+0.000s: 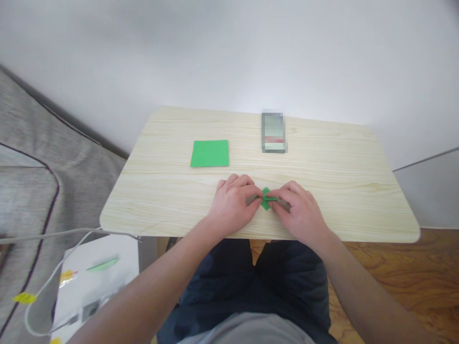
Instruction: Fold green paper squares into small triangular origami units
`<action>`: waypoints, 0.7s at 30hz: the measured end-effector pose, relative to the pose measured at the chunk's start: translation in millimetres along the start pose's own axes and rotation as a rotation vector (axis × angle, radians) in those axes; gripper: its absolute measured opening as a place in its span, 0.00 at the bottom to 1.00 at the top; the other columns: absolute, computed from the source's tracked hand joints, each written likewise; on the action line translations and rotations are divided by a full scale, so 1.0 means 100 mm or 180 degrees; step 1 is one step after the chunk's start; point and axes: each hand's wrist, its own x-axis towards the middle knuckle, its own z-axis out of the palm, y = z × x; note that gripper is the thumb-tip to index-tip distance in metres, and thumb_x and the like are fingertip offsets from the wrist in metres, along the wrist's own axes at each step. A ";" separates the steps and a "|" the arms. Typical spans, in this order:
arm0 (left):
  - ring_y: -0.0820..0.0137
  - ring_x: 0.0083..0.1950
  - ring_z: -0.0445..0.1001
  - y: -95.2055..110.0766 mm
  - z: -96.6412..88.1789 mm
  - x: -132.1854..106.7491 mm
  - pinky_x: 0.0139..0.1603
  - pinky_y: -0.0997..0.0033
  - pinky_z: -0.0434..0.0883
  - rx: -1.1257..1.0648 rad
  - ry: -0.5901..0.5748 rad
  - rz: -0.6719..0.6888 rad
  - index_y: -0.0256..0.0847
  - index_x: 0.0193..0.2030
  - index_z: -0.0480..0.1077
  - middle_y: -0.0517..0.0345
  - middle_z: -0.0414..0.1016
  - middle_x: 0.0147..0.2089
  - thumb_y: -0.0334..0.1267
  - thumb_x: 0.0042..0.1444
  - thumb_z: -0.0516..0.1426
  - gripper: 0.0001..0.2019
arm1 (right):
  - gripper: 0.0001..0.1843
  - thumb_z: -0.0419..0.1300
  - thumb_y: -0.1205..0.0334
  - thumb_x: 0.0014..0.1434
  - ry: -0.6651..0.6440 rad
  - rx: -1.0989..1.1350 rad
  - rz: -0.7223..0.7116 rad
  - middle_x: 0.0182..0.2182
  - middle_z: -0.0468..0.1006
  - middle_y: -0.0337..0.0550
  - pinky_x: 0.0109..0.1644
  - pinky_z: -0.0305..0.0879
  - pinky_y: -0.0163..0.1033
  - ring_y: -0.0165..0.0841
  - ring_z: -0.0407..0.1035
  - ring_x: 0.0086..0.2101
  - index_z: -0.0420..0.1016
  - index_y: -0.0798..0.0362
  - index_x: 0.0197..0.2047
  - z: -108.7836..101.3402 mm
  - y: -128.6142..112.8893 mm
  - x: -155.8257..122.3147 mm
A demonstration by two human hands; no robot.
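A small piece of folded green paper (266, 204) is held just above or on the front part of the table, between my two hands. My left hand (234, 200) pinches its left side between thumb and index finger. On the right side, my right hand (299, 205) grips it the same way, the thumb below and the index finger above. Part of the paper's edges is hidden by the fingertips. Beyond my left hand lies a flat green paper sheet or stack (210, 153).
A pixelated phone-like object (274, 133) lies near the table's back edge by the white wall. The pale wooden table (344, 181) has rounded corners. At lower left, a white surface (125, 253) holds a green item and cables, beside a grey sofa (79, 186).
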 end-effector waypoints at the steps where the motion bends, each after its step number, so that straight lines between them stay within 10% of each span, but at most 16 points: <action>1: 0.59 0.50 0.70 -0.01 0.00 0.00 0.50 0.55 0.63 -0.0005 0.0001 0.0017 0.50 0.40 0.79 0.57 0.78 0.47 0.39 0.62 0.61 0.04 | 0.08 0.64 0.60 0.66 -0.0005 -0.0001 -0.0020 0.40 0.76 0.45 0.45 0.68 0.45 0.39 0.72 0.41 0.83 0.45 0.47 0.01 0.00 0.01; 21: 0.59 0.50 0.71 -0.04 0.00 0.04 0.48 0.54 0.64 -0.0034 -0.0023 -0.0092 0.46 0.37 0.77 0.57 0.78 0.44 0.41 0.61 0.63 0.03 | 0.08 0.61 0.57 0.68 -0.0038 -0.0129 0.0023 0.39 0.78 0.46 0.47 0.65 0.48 0.42 0.72 0.43 0.81 0.48 0.40 0.03 -0.02 0.11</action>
